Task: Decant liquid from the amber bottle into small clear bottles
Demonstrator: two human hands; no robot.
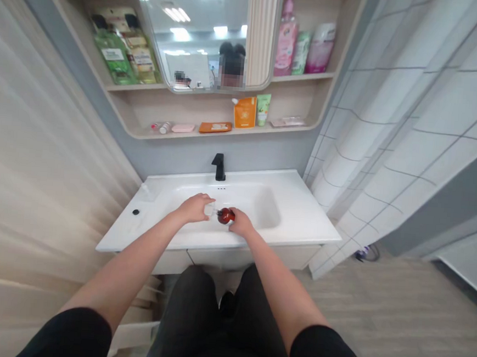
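Over the white sink basin (267,205), my right hand (241,223) grips a reddish-brown bottle (225,216) from the right. The bottle lies tilted, its neck pointing left toward my left hand (195,207). Between the fingers of that hand is a small clear container (209,209), its opening close to the bottle's neck. Whether the two touch, I cannot tell. A small round black cap (135,212) rests on the left part of the counter (121,230). Behind it lies something clear (150,191), too faint to name.
A black faucet (219,167) rises behind the basin. Above hangs a mirror cabinet (221,136) with several bottles, an orange pouch (244,113) and a green tube (262,109) on its shelves. A curtain (37,157) hangs at left; white tiled wall (372,156) stands at right.
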